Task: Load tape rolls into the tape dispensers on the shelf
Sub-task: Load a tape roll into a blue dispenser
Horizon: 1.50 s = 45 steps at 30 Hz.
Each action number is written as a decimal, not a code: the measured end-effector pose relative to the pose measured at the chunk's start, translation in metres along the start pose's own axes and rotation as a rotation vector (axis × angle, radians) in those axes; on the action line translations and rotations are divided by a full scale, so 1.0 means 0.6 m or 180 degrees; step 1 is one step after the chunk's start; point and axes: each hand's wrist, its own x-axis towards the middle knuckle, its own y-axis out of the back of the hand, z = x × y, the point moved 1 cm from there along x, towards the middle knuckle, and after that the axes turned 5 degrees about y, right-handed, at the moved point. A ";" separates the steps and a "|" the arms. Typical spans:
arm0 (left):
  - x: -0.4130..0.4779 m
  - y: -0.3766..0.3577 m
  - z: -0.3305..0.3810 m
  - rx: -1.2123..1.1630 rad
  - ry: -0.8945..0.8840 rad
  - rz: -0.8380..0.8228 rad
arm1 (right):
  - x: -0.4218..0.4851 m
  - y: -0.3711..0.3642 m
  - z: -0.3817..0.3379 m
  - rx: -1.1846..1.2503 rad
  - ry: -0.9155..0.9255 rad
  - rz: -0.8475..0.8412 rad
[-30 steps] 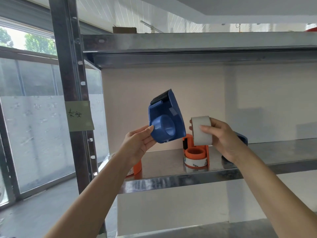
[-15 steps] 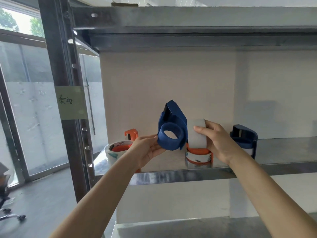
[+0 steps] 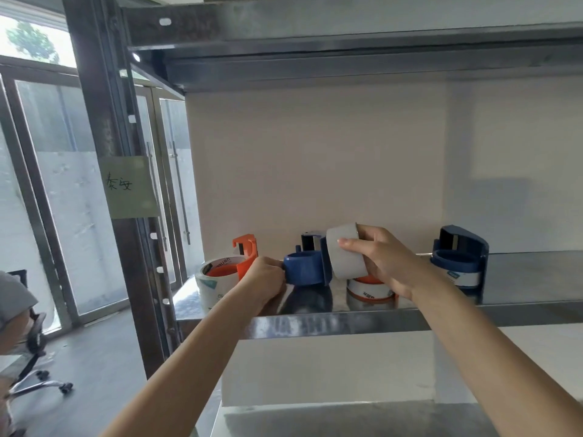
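Roll [image 3: 345, 252] in right grip [image 3: 383, 263], left grip [image 3: 266, 279] clutching blue dispenser [image 3: 304, 272]; orange dispenser [image 3: 369, 287] mostly hidden.

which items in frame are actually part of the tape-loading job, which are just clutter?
In the job:
left hand
right hand
empty blue dispenser
white tape roll
loaded orange dispenser at left
orange dispenser behind the right hand
loaded blue dispenser at right
shelf

Lying about:
green handwritten note
office chair

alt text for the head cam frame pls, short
At a metal shelf, the left hand holds an empty blue plastic tape dispenser while the right hand brings a white tape roll against it. Three loaded dispensers, two orange and one blue, stand on the shelf.
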 end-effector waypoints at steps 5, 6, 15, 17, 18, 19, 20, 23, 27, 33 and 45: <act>-0.018 0.012 0.018 0.0062 -0.0586 0.0179 | -0.016 0.007 -0.015 0.0250 0.0133 0.0244; -0.025 0.014 0.024 -0.0154 -0.0735 0.0168 | -0.021 0.007 -0.020 0.0238 0.0169 0.0287; -0.112 -0.018 0.084 -0.0684 -0.1557 -0.1307 | -0.085 0.000 -0.079 -0.0078 0.0406 0.0600; -0.128 -0.025 0.091 -0.0744 -0.1654 -0.1409 | -0.100 -0.001 -0.092 -0.0230 0.0497 0.0717; -0.135 -0.027 0.093 -0.0793 -0.1709 -0.1439 | -0.108 -0.001 -0.097 -0.0291 0.0537 0.0775; -0.139 -0.029 0.095 -0.0824 -0.1771 -0.1481 | -0.117 0.000 -0.103 -0.0339 0.0554 0.0827; -0.143 -0.031 0.097 -0.0846 -0.1827 -0.1534 | -0.127 0.001 -0.109 -0.0389 0.0563 0.0858; -0.154 -0.034 0.107 -0.0978 -0.1957 -0.1661 | -0.160 0.011 -0.127 -0.0643 0.0654 0.1036; -0.169 -0.050 0.117 -0.0995 -0.2163 -0.1705 | -0.200 0.023 -0.147 -0.0907 0.0745 0.1502; -0.196 -0.105 0.118 -0.1040 -0.2299 -0.1977 | -0.266 0.035 -0.153 -0.1158 0.0682 0.2000; -0.260 -0.254 0.166 -0.1249 -0.2192 -0.2801 | -0.377 0.131 -0.185 -0.1474 0.0557 0.2645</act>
